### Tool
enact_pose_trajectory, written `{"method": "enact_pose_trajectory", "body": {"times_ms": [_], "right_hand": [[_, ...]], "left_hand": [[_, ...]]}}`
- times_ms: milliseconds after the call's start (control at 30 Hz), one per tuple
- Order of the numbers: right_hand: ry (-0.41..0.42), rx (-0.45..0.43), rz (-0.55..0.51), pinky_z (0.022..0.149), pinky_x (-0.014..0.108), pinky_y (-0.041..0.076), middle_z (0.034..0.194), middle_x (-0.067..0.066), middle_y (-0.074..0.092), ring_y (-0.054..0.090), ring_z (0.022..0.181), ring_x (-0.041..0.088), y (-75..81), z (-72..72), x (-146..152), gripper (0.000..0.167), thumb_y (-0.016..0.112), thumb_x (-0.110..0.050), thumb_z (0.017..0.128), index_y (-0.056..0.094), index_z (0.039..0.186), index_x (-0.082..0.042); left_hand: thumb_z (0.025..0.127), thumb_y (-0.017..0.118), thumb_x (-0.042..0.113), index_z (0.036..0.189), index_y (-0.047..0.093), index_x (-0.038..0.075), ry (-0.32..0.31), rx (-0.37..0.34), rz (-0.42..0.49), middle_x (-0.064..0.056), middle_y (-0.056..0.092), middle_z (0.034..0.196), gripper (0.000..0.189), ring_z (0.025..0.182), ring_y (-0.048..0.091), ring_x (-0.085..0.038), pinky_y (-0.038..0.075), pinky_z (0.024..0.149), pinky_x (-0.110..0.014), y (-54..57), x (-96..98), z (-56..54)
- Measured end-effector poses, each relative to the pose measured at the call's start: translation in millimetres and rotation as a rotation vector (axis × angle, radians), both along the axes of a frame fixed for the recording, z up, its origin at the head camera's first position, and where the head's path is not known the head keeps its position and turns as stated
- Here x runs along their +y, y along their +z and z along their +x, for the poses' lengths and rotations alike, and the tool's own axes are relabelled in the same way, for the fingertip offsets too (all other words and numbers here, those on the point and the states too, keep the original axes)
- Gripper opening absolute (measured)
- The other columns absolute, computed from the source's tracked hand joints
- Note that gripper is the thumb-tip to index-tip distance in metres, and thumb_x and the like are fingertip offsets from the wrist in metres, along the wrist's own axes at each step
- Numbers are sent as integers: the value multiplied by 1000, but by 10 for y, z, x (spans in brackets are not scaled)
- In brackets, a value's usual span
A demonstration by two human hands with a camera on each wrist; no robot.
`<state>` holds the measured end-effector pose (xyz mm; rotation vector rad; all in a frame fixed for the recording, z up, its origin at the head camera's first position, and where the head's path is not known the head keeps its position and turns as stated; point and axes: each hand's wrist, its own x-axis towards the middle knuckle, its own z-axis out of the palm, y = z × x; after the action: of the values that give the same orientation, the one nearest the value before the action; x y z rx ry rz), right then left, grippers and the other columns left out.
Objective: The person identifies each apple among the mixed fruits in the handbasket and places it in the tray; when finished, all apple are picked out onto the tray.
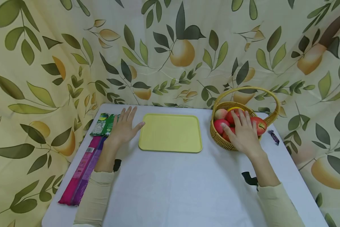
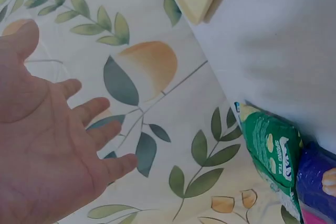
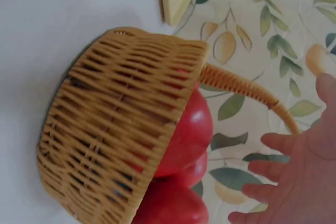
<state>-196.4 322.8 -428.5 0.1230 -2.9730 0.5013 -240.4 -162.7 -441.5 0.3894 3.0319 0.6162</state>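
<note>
Wicker basket point(image 1: 219, 138), round, honey-coloured, with a hoop handle, stands on the white tabletop point(image 1: 170, 189) just right of the yellow tray point(image 1: 170, 132). Contents: several red apples point(image 1: 259, 124), glossy, some blushed with yellow-pink, piled above the rim; one paler fruit sits at the far left of the basket.

Right hand point(image 1: 243, 132): lies over the fruit in the basket, fingers spread and nearly straight, touching the top apples; its grip has not closed on any of them. The right wrist view shows the palm open beside the basket.

Left hand point(image 1: 124, 127): flat and open on the tabletop just left of the tray, holding nothing.

Left of that hand: green snack packet point(image 1: 104, 124), and nearer the person a long magenta and purple packet point(image 1: 82, 170). A small dark wrapper point(image 1: 273, 136) lies just right of the basket.

Risk, as judged: the apples are smooth and heaped, so a loose grip taken from above could let one slip and roll off the pile; pressing down near the rim could tip the light basket.
</note>
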Motion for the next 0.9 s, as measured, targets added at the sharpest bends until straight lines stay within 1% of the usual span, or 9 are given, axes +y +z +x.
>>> {"method": "enact_pose_trajectory", "body": {"times_ms": [133,233,300,367,500,600,700,800,900], "right_hand": [[0,49,-35,118,77,-5,173,22,6,-8,159,44,11,6,82,81,39,-60,107,22,166,-6],[-16,93,-76,117,79,-1,172,25,9,-4,158,46,23,6,144,80,39,-58,108,24,164,-3],[-21,120,-111,117,79,2,171,26,12,-1,158,47,35,6,184,79,39,-56,108,25,163,-2],[-21,144,-159,117,79,6,170,27,16,3,158,48,52,7,220,76,41,-54,109,28,162,0],[-52,171,-238,116,79,13,169,26,21,11,157,48,87,5,281,72,43,-49,109,33,160,1],[-110,200,-277,117,77,17,167,26,27,19,155,49,107,17,354,69,46,-46,109,36,159,0],[-175,254,-325,117,74,25,161,28,38,32,149,50,112,42,457,64,49,-44,108,43,156,-2],[-239,274,-394,112,73,33,155,27,46,42,141,52,104,82,560,60,47,-43,109,46,155,-5],[-303,280,-468,112,70,38,153,24,51,46,140,48,94,129,647,57,42,-43,110,49,155,-7]], "left_hand": [[107,41,61,169,2,18,-11,0,71,-13,4,176,85,161,-2,-38,0,124,-68,-24,7,-62],[107,49,53,169,5,16,-44,1,199,-12,8,175,85,161,1,-36,5,126,-66,-59,-2,-144],[107,55,48,169,7,14,-57,-14,300,-11,9,175,85,161,3,-35,8,127,-63,-85,-19,-198],[106,58,45,169,9,13,-48,-36,390,-11,9,175,86,161,4,-34,11,127,-61,-112,-37,-240],[106,55,48,169,8,15,-3,-91,545,-12,8,175,86,161,5,-34,12,127,-61,-189,-95,-301],[108,52,46,169,7,12,8,-115,668,-16,10,174,83,160,7,-36,13,126,-62,-224,-112,-347],[110,50,39,168,7,11,35,-164,776,-18,13,173,78,160,11,-36,15,127,-60,-192,-98,-352],[112,45,29,168,6,8,54,-222,866,-23,15,171,71,159,14,-38,17,127,-57,-188,-94,-357],[113,41,24,167,5,6,49,-260,942,-27,17,169,67,158,18,-40,19,128,-53,-275,-105,-395]]}}
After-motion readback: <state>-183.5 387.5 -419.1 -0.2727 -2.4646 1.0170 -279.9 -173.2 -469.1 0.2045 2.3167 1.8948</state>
